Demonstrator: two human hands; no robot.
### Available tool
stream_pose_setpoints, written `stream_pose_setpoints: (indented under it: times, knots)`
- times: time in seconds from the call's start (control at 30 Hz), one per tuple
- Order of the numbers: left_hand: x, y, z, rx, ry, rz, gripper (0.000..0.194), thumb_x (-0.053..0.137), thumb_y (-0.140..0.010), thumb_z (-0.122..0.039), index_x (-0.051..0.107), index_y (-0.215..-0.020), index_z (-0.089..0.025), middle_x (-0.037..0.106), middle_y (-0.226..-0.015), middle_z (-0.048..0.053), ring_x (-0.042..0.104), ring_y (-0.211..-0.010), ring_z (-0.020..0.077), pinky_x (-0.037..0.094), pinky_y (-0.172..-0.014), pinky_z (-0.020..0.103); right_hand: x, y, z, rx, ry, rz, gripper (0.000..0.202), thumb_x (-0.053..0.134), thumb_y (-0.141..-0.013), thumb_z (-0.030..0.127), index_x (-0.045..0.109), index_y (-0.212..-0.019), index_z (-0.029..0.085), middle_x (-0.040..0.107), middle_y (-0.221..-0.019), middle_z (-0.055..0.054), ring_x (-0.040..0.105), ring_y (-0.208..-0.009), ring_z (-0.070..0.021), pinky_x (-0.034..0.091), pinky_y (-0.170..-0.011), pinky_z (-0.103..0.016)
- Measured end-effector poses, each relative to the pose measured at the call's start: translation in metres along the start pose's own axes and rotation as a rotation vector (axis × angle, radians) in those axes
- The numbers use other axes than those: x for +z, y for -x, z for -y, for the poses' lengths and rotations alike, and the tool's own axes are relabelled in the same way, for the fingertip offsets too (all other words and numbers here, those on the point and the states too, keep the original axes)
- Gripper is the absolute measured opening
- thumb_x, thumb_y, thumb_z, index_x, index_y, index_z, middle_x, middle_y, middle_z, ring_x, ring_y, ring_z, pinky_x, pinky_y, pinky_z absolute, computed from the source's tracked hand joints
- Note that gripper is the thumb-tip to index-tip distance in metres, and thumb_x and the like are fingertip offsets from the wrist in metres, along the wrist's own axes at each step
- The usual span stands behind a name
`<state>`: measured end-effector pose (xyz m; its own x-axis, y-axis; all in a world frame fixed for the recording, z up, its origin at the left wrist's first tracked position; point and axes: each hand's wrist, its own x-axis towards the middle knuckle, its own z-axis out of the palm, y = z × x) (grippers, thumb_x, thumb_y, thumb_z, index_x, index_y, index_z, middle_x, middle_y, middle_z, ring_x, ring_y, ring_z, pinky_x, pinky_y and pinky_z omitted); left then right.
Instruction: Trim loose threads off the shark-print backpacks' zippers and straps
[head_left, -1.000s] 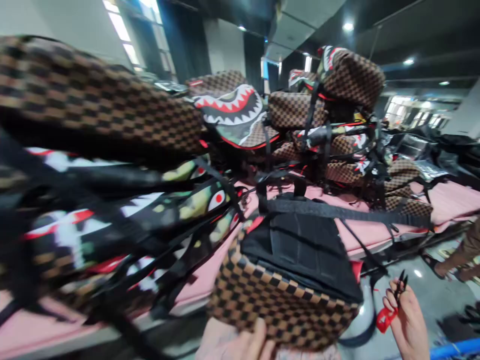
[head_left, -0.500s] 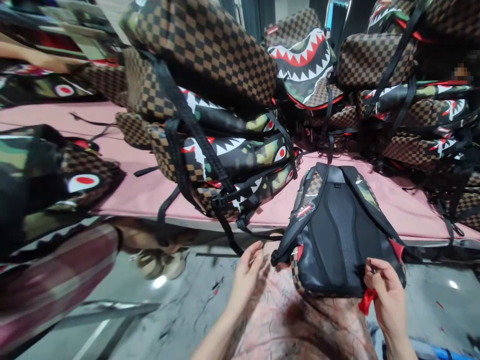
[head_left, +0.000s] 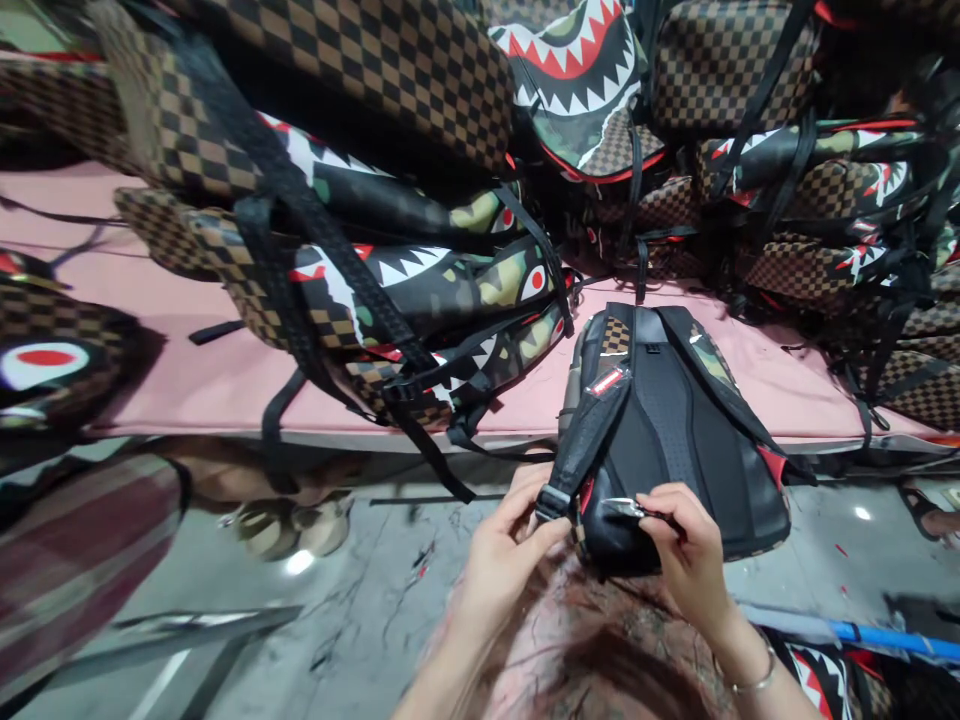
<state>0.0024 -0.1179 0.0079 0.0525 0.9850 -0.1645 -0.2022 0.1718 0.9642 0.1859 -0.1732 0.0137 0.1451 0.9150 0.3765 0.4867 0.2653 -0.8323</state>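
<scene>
Item in hand: backpack (head_left: 675, 440), back panel up, its far end resting on the near edge of the pink table (head_left: 225, 375), its near end overhanging toward my lap.
Pattern: brown checker and camouflage at the sides; black mesh padding and two black shoulder straps on the upper face.
Left hand (head_left: 501, 555): fingers closed in a pinch on the buckle end of the left shoulder strap (head_left: 581, 450), at the bag's near left corner.
Right hand (head_left: 686, 555): curled around small metal thread snips (head_left: 628, 510), their blades lying on the bag's near edge and pointing left toward the strap end; a thin bracelet sits at the wrist.
Handling advice: I judge it best to keep the strap taut with the left pinch, bring only the blade tips to any loose thread, and hold them flat against the seam, clear of the webbing and of my left fingertips.
Surface: long table under pink cloth, running left to right.
Stock on table: stacked shark-mouth backpacks (head_left: 420, 270) just left of my bag; a second heap (head_left: 787, 170) at far right, straps hanging loose.
Floor: grey polished concrete, glossy, with small red scraps scattered about.
Near right: blue bar (head_left: 892, 638), another shark-print bag beneath it.
Other persons: a sandalled foot (head_left: 930, 515) at right.
</scene>
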Motion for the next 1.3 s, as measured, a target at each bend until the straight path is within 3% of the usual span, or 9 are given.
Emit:
stream_pose_setpoints:
  times: [0.17, 0.37, 0.5, 0.73, 0.83, 1.2, 1.3]
  knots:
    - [0.007, 0.007, 0.004, 0.020, -0.060, 0.007, 0.042, 0.073, -0.058, -0.034, 0.067, -0.096, -0.015, 0.067, -0.100, 0.010, 0.061, -0.091, 0.0261, 0.051, -0.079, 0.036, -0.002, -0.015, 0.006, -0.061, 0.101, 0.066, 0.015, 0.048, -0.085, 0.019, 0.059, -0.094, 0.020, 0.060, -0.087, -0.005, 0.055, -0.084, -0.0176, 0.044, -0.073, -0.031]
    - [0.004, 0.005, 0.009, 0.146, -0.185, 0.109, 0.030, 0.069, -0.065, -0.028, 0.068, -0.095, -0.019, 0.062, -0.110, 0.008, 0.054, -0.106, 0.0254, 0.039, -0.097, 0.037, -0.008, -0.029, 0.005, -0.162, 0.233, 0.176, 0.016, 0.047, -0.086, 0.017, 0.059, -0.097, 0.020, 0.061, -0.090, -0.005, 0.055, -0.087, -0.0171, 0.045, -0.076, -0.030]
    - [0.004, 0.006, 0.008, 0.142, -0.200, 0.130, 0.026, 0.069, -0.066, -0.025, 0.068, -0.092, -0.021, 0.062, -0.108, 0.007, 0.054, -0.106, 0.0242, 0.037, -0.098, 0.037, -0.011, -0.035, 0.006, -0.230, 0.292, 0.215, 0.017, 0.046, -0.087, 0.016, 0.061, -0.093, 0.020, 0.063, -0.086, -0.004, 0.056, -0.085, -0.0168, 0.044, -0.077, -0.031]
    - [0.012, 0.009, -0.002, 0.045, -0.144, 0.048, 0.029, 0.072, -0.060, -0.025, 0.070, -0.089, -0.020, 0.064, -0.106, 0.007, 0.051, -0.109, 0.0272, 0.035, -0.099, 0.037, -0.011, -0.032, 0.001, -0.178, 0.249, 0.148, 0.018, 0.044, -0.087, 0.018, 0.062, -0.089, 0.021, 0.063, -0.082, -0.004, 0.058, -0.081, -0.0174, 0.045, -0.074, -0.033]
    - [0.012, 0.009, -0.003, 0.046, -0.157, 0.061, 0.030, 0.072, -0.060, -0.025, 0.070, -0.089, -0.020, 0.064, -0.105, 0.008, 0.053, -0.107, 0.0271, 0.035, -0.099, 0.037, -0.008, -0.034, -0.002, -0.152, 0.204, 0.148, 0.016, 0.046, -0.086, 0.019, 0.061, -0.093, 0.020, 0.063, -0.086, -0.005, 0.057, -0.083, -0.0171, 0.046, -0.075, -0.031]
    - [0.007, 0.008, -0.001, 0.059, -0.236, 0.100, 0.027, 0.071, -0.061, -0.025, 0.070, -0.088, -0.021, 0.064, -0.103, 0.007, 0.054, -0.104, 0.0262, 0.038, -0.096, 0.037, 0.006, -0.045, 0.000, -0.269, 0.274, 0.146, 0.017, 0.048, -0.085, 0.019, 0.065, -0.086, 0.020, 0.064, -0.080, -0.005, 0.058, -0.078, -0.0161, 0.045, -0.072, -0.030]
    - [0.004, 0.007, 0.002, 0.057, -0.212, 0.082, 0.026, 0.071, -0.062, -0.026, 0.070, -0.088, -0.020, 0.064, -0.103, 0.007, 0.054, -0.104, 0.0261, 0.038, -0.096, 0.037, 0.008, -0.044, 0.000, -0.214, 0.197, 0.141, 0.016, 0.049, -0.084, 0.018, 0.065, -0.083, 0.020, 0.064, -0.078, -0.004, 0.058, -0.077, -0.0162, 0.045, -0.072, -0.031]
